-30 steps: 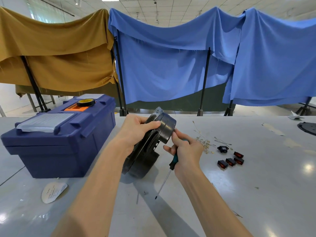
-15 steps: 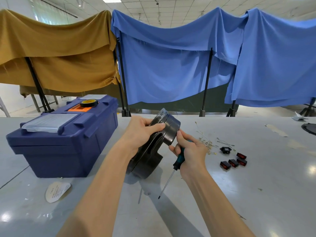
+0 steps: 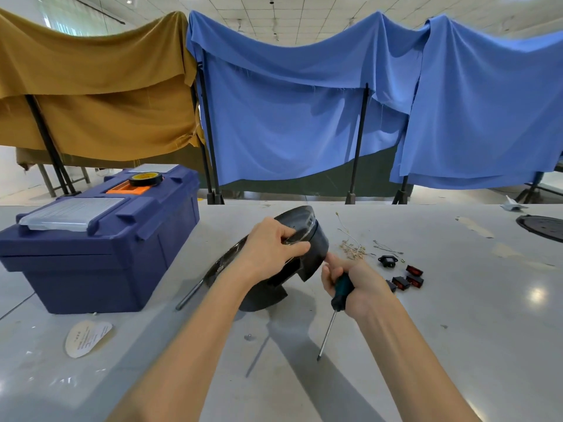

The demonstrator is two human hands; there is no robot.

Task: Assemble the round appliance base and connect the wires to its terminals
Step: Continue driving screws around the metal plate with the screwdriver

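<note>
Round base (image 3: 316, 249) stands tilted on its edge near mid-table, lower rim on the table (image 3: 457, 324), just right of the blue toolbox (image 3: 100, 248). L hand (image 3: 268, 251) grips its upper rim, fingers curled over the top w/ thumb along the side. R hand (image 3: 356, 283) is wrapped round the screwdriver (image 3: 342, 290) handle, tip pointing down toward the table edge, while one finger reaches out to the base wall and seems to touch it. Main risk: the base balances on a narrow edge w/ only one hand really holding it, so if the L grip loosens it prob. rolls or drops flat, maybe onto the metal rod (image 3: 189, 295) poking out beneath it. R hand does two jobs at once, so the driver could slip, or its tip could scrape the table. The wires (image 3: 353, 248) lie loose just behind the R hand, and the switches (image 3: 408, 277) sit right beside it; a careless wrist sweep would scatter them. A small screw (image 3: 249, 337) lies alone near the front, easy to knock away w/ a forearm. Can't tell whether any wires are on the terminals yet, as that side is hidden.
</note>
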